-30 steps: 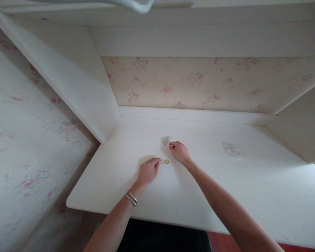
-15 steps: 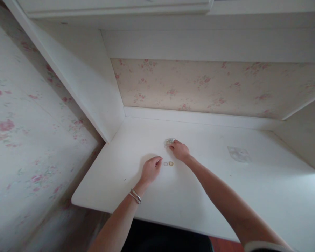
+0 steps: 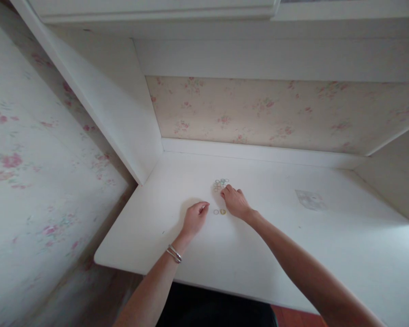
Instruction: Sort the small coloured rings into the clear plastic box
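Basically, head view: right hand (image 3: 236,202) fingertips sit at the near edge of a pile of small rings (image 3: 220,184) on the tabletop (image 3: 293,245); whether it pinches one, can't tell. Left hand (image 3: 195,218) loosely curled, empty, beside two separated rings (image 3: 220,212). Best to slide out one ring, pinching lightly.

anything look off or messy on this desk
Nothing looks spilled or broken. The small rings sit in a loose cluster by the right hand, two rings lie apart nearer the left hand, and a crumpled clear bag lies flat off to the right.
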`<state>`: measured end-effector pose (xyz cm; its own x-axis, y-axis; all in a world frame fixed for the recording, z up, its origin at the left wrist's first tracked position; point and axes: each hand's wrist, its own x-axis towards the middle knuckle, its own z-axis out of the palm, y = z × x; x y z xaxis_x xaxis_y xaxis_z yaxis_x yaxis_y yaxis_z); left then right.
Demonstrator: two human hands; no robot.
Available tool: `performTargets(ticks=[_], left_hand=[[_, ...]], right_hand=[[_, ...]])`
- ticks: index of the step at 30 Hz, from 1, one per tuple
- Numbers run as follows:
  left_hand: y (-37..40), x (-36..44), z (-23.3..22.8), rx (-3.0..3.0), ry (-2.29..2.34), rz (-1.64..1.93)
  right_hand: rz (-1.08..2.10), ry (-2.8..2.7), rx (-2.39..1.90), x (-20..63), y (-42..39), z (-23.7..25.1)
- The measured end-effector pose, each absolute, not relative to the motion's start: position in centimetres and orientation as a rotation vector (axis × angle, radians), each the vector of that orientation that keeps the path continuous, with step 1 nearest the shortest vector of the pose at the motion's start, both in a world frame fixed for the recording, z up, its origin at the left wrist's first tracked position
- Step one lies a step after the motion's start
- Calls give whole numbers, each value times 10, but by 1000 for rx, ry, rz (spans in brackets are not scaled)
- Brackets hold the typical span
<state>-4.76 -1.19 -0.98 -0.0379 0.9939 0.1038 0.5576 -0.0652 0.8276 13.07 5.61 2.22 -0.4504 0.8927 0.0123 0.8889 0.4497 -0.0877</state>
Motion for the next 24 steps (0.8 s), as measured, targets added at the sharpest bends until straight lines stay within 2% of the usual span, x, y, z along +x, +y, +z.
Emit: performTargets(ticks=[8,24], left_hand=[[-11,-48,-11,1699,1606,1036],[-12,-47,-10,1730,1565,1042]], right_hand=[[175,-2624,-1387,126,7,16],[44,-2744,-1369,122,1,15]])
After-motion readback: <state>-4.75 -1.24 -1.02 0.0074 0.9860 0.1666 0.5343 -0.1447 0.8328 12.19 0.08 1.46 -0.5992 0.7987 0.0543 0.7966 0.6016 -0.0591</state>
